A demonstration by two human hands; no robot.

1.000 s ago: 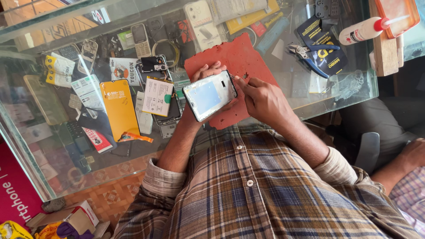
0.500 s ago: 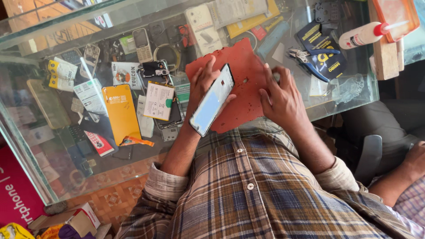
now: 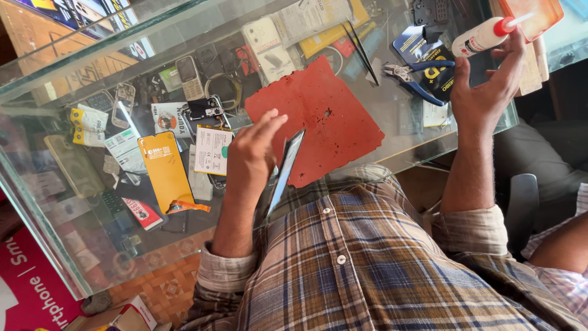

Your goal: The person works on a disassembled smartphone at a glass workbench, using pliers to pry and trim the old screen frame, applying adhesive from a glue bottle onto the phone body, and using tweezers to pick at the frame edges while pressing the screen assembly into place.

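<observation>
Phone (image 3: 283, 175) held edge-on in left hand (image 3: 248, 160) over red mat (image 3: 324, 116); right hand (image 3: 484, 98) open, reaching glue bottle (image 3: 481, 37), seemingly not yet gripped.

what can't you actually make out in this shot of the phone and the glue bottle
- Phone, head view: held edge-on in the left hand, so its screen and back cannot be seen.
- Glue bottle: the right hand is at it, but whether the fingers grip it or only touch it is unclear.
- Items under the glass counter: glare and reflections blur them.
- Pliers: jaw tips too small to read.
</observation>
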